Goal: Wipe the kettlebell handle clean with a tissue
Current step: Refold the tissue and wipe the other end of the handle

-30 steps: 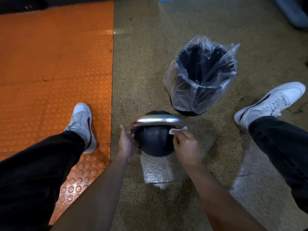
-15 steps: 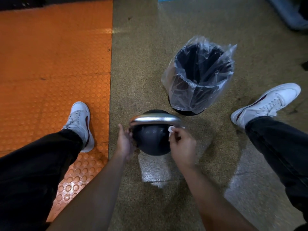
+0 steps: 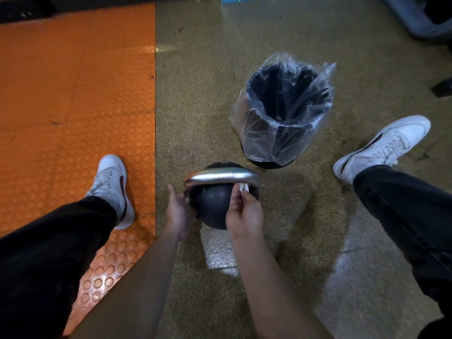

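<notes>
A black kettlebell [image 3: 212, 204] stands on the speckled floor between my feet, its silver handle [image 3: 221, 176] arching across the top. My right hand [image 3: 244, 214] pinches a small white tissue [image 3: 242, 186] against the underside of the handle's right end. My left hand [image 3: 179, 212] rests flat against the kettlebell's left side, just below the left end of the handle, fingers apart and holding nothing.
A black bin [image 3: 283, 113] lined with a clear plastic bag stands just beyond the kettlebell, to the right. My white shoes [image 3: 113, 187] [image 3: 381, 145] flank the kettlebell. Orange studded matting [image 3: 73, 106] covers the floor on the left.
My right hand has slid the tissue leftward from outside the handle's right end to under it. The left hand has stayed on the kettlebell's side.
</notes>
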Demonstrator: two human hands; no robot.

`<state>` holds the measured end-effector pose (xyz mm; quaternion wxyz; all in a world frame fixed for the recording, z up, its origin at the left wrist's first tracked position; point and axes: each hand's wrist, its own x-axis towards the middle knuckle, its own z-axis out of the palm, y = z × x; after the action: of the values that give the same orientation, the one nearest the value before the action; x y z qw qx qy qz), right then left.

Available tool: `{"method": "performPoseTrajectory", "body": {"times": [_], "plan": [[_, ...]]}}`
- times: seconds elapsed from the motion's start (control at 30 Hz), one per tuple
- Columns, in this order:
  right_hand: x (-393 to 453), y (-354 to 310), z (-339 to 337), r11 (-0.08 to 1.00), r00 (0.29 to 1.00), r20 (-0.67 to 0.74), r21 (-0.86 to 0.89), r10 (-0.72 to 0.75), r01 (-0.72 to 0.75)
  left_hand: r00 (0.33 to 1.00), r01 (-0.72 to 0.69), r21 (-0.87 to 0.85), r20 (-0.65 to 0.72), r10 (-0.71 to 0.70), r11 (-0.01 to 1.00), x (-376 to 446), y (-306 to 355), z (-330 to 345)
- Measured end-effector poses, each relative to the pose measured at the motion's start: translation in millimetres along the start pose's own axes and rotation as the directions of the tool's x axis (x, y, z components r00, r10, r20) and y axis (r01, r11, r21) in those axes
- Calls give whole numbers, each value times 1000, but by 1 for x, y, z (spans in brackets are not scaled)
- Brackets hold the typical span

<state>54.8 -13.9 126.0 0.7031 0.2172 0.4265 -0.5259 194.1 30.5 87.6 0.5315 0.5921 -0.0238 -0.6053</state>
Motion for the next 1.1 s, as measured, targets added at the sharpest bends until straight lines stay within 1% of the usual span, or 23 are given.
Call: {"method": "performPoseTrajectory", "body": {"times": [0.03,0.07,0.1,0.17,0.23,0.27,0.33,0.4,0.5,0.53,0.63,0.73,0.83,0.93,1.03,1.1], "plan": [[0,-1,-4,999,1000,4,-32,-6,6,1000,-3,3,-21,3,1000,0,0,0],[2,-1,-7,998,1000,-22,-59,-16,15,999,-9,8,-31,9,1000,0,-1,-1],[2,-2,-8,999,999,-48,-41,-18,16,1000,-15,15,-21,16,1000,0,-1,-1],[4,-5,-2,999,998,-43,36,37,-35,1000,-15,19,-7,15,1000,1,-2,-2],[4,-3,9,998,998,-36,26,50,-49,997,-4,31,-79,7,1000,0,0,0],[0,-2,11,1000,999,-26,7,30,-30,994,-3,51,-109,9,999,0,1,2],[-3,-4,12,999,999,-44,-32,16,-18,992,-11,65,-126,19,998,1,2,5],[-10,-12,6,999,996,-83,-39,27,-31,993,-4,31,-114,8,1000,2,0,0],[-3,-18,-3,998,992,-121,-45,37,-43,1000,-2,32,13,1,999,10,-8,-13],[-1,-18,-1,998,992,-118,-48,43,-49,1000,-3,32,27,2,999,10,-9,-15],[1,-15,-1,994,998,-45,-101,42,-47,1000,4,33,26,-5,999,9,-8,-13],[-3,-18,-7,998,998,-30,-7,57,-57,1000,3,34,18,-4,999,8,-6,-10],[-5,-15,-7,1000,999,-34,-19,16,-16,1000,13,38,16,-14,999,12,-8,-14],[-5,-6,7,1000,1000,-5,5,19,-19,999,19,33,34,-20,999,13,-7,-14],[-14,1,20,995,998,65,-99,4,2,999,25,10,39,-25,1000,15,-8,-13],[-16,-2,22,984,997,79,-177,-18,32,1000,5,17,30,-6,1000,13,-7,-12]]}}
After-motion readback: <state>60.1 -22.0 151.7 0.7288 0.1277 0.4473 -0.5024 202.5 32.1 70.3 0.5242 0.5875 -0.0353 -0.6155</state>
